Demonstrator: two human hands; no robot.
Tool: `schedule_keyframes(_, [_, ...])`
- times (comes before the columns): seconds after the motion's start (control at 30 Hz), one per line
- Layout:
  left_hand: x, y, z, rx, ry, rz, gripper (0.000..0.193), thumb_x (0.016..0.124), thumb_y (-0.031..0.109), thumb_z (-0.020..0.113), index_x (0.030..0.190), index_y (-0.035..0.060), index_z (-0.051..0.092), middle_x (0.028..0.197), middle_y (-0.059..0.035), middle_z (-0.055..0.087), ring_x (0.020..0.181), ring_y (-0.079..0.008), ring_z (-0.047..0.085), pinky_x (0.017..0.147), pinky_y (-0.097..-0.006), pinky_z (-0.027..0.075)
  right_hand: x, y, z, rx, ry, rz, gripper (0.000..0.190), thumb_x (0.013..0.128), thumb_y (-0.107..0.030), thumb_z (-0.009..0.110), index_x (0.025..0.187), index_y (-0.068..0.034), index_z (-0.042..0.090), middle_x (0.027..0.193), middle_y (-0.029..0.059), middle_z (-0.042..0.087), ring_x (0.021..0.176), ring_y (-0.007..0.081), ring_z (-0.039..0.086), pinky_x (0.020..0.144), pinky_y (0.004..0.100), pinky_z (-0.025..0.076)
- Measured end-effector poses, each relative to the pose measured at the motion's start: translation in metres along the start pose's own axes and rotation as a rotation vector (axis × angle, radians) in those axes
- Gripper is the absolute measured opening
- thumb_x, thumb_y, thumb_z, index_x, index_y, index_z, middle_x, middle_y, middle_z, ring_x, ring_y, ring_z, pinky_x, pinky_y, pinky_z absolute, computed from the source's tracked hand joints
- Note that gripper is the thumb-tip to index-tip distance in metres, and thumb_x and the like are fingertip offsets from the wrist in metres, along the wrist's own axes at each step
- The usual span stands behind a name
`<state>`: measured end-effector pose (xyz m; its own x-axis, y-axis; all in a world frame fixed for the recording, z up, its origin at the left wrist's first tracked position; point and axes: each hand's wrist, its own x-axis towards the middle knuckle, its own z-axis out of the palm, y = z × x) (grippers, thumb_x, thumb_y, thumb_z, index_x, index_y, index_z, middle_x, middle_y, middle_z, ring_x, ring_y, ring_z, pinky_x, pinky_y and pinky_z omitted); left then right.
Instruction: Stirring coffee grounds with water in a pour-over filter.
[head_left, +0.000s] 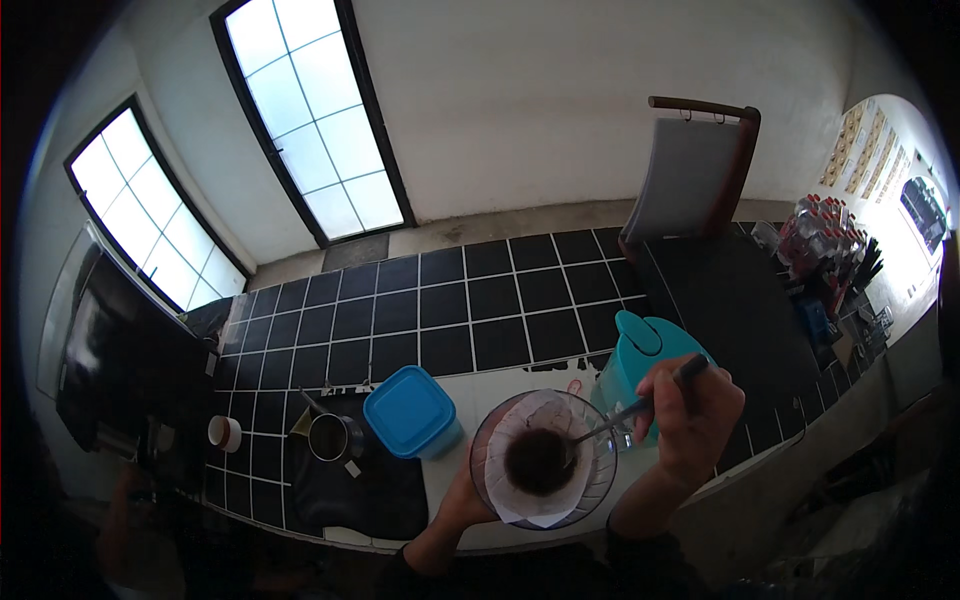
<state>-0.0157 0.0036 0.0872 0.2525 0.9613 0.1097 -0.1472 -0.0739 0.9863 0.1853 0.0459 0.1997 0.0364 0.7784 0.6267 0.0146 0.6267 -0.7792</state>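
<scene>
My left hand (469, 499) holds a clear ribbed glass coffee dripper (602, 480) from its left side, its fingers partly hidden behind the glass. Inside sits a white paper filter (517, 420) with dark coffee grounds (534, 463) at its bottom. My right hand (686, 416) grips the dark handle of a metal spoon (615, 420), whose lower end dips into the right side of the grounds. Just behind my right hand stands a teal lidded pitcher (664, 337). Left of the dripper is a plastic container with a blue lid (411, 409).
A steel pitcher (330, 439) rests on a black mat (375, 502), with a white and brown cup (225, 433) farther left. A flip stand (686, 176) rises at the back right, near red-topped bottles (817, 232). Another person's arm (116, 525) shows at lower left.
</scene>
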Motion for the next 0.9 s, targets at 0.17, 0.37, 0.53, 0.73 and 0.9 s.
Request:
schedule_keyframes(0.17, [0.000,-0.005,-0.001,-0.060,0.001,-0.030,0.105,0.045,0.029,0.084,0.130,0.0023,0.028,0.129,-0.0149,0.037,0.121,-0.0275,0.036,0.102,-0.0373,0.027,0.005,0.006,0.001,0.114,0.000,0.140,0.015,0.084,-0.001,0.049,0.072,0.006,0.056,0.057,0.0088,0.057,0.039,0.0059,0.050,0.034,0.0179,0.035])
schedule_keyframes(0.37, [-0.007,-0.023,-0.010,0.016,-0.010,0.040,0.103,0.047,0.030,0.084,0.130,0.0029,0.029,0.128,-0.0143,0.039,0.121,-0.0276,0.037,0.102,-0.0380,0.027,0.007,0.008,0.003,0.201,0.057,0.151,0.022,0.087,-0.010,0.048,0.072,0.005,0.052,0.059,0.0086,0.054,0.034,0.0061,0.046,0.029,0.0178,0.034])
schedule_keyframes(0.53, [-0.002,-0.012,-0.006,0.013,0.009,0.021,0.102,0.047,0.029,0.084,0.130,0.0026,0.030,0.128,-0.0146,0.040,0.120,-0.0280,0.039,0.101,-0.0382,0.028,0.006,0.011,0.000,0.191,0.187,0.107,0.027,0.087,-0.016,0.047,0.067,0.002,0.047,0.050,0.0042,0.045,0.030,0.0050,0.041,0.024,0.0177,0.032])
schedule_keyframes(0.73, [-0.005,-0.019,-0.006,-0.084,0.014,-0.011,0.103,0.047,0.028,0.084,0.130,0.0014,0.029,0.127,-0.0154,0.040,0.120,-0.0278,0.039,0.101,-0.0381,0.028,0.006,0.007,-0.001,0.239,0.304,0.044,0.024,0.087,-0.013,0.047,0.069,0.001,0.044,0.053,0.0060,0.045,0.029,0.0050,0.039,0.022,0.0182,0.032])
schedule_keyframes(0.9, [-0.005,-0.016,-0.005,0.033,0.011,0.014,0.102,0.047,0.030,0.084,0.128,0.0013,0.031,0.126,-0.0154,0.040,0.119,-0.0278,0.039,0.101,-0.0374,0.028,0.004,0.006,0.003,0.222,0.372,0.058,0.025,0.088,-0.015,0.048,0.069,0.000,0.044,0.052,0.0053,0.044,0.029,0.0049,0.038,0.022,0.0184,0.031])
